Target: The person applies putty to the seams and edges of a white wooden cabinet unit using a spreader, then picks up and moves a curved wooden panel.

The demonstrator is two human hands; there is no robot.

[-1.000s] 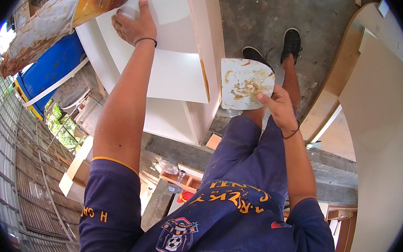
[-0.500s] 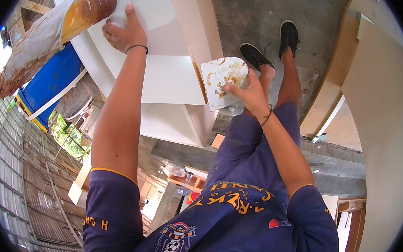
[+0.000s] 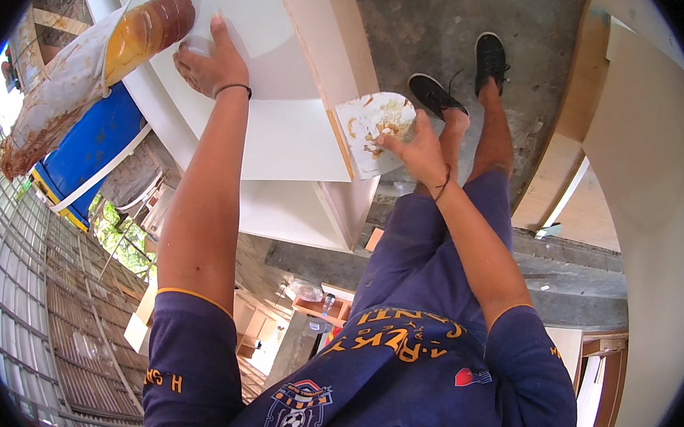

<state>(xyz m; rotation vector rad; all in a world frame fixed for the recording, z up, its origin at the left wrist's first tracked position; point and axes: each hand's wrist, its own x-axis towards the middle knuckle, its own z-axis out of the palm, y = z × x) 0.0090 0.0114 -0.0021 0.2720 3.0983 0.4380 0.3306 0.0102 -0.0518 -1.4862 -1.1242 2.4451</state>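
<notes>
My left hand [image 3: 212, 63] lies with fingers spread on the white panel [image 3: 284, 133] of a cabinet-like piece, its thumb pointing away from me. My right hand [image 3: 419, 149] grips a white flat plate [image 3: 369, 127] with a rounded end, pinched at its right side. White and brown paste is smeared over the plate. The plate's left side overlaps the panel's narrow brown edge [image 3: 320, 83]; whether it touches the edge I cannot tell. Left of my left hand is an amber-brown ridged bottle-like container [image 3: 149, 28], partly wrapped in a stained white sheet [image 3: 71, 84].
A blue drum-like container [image 3: 94, 146] stands below the wrapped container. At right are a large pale curved panel [image 3: 656, 198] and wooden boards [image 3: 550, 174]. My shoes [image 3: 490, 65] stand on the grey concrete floor [image 3: 405, 26]. A wooden box [image 3: 334, 309] with plastic bottles lies lower down.
My right hand has shifted the smeared plate slightly left and up, against the panel's edge. More of the brown edge shows now. My left hand stays on the panel.
</notes>
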